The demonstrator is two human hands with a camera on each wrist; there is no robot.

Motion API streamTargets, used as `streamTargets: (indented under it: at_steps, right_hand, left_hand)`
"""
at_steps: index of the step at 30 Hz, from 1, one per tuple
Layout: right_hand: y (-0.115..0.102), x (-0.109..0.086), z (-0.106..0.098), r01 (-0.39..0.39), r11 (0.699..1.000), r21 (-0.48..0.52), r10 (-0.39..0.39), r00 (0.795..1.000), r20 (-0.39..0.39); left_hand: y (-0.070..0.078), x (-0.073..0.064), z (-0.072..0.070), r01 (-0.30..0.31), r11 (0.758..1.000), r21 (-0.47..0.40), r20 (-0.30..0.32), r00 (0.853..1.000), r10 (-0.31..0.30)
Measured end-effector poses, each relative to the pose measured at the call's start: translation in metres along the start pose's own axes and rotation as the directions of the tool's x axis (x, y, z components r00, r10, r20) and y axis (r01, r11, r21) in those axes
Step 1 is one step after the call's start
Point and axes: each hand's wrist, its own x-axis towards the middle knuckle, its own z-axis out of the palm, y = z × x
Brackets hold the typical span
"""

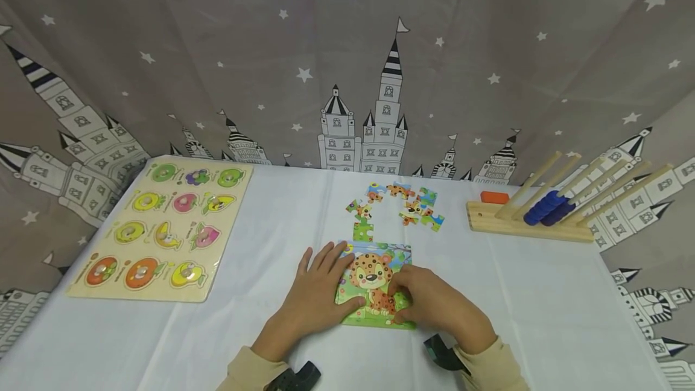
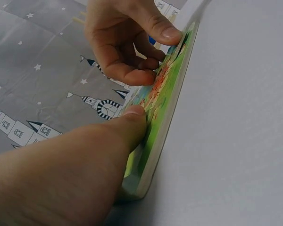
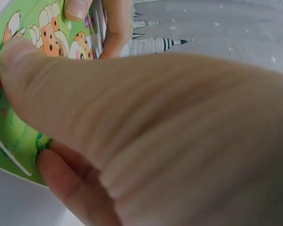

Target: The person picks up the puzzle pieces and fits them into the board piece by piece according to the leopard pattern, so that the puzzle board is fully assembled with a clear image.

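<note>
Jigsaw board [image 1: 374, 321] w/ spotted-cub pic is on the white table [image 1: 288, 204], btwn both hands. L hand [image 1: 317, 294]: fingers spread over board's left side, thumb on pic, prob. steadying. R hand [image 1: 434, 303]: fingers bent, thumb + fingertip pinching a green piece [image 3: 16, 127] at lower R, AFAICT. Step: working that piece in or out; can't tell which. Loose pieces [image 1: 362, 233] lie just behind board. Next move IMO: pin board w/ L, move piece squarely, don't disturb the rest.
</note>
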Motion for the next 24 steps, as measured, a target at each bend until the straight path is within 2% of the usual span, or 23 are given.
streamTargets:
  at_steps: [5, 12, 24]
  right_hand:
    - [-0.005, -0.002, 0.002, -0.027, 0.999, -0.017, 0.027, 1.000, 0.002]
    - [-0.011, -0.004, 0.004, -0.016, 0.997, -0.072, 0.015, 1.000, -0.011]
    - [-0.015, -0.002, 0.002, 0.011, 0.995, -0.094, -0.010, 1.000, 0.011]
  left_hand:
    - [0.001, -0.001, -0.001, -0.004, 1.000, -0.004, -0.007, 1.000, 0.004]
    - [0.000, 0.000, 0.000, 0.004, 1.000, 0.002, -0.003, 1.000, -0.004]
    - [-0.001, 0.000, 0.001, 0.001, 1.000, -0.001, -0.010, 1.000, -0.001]
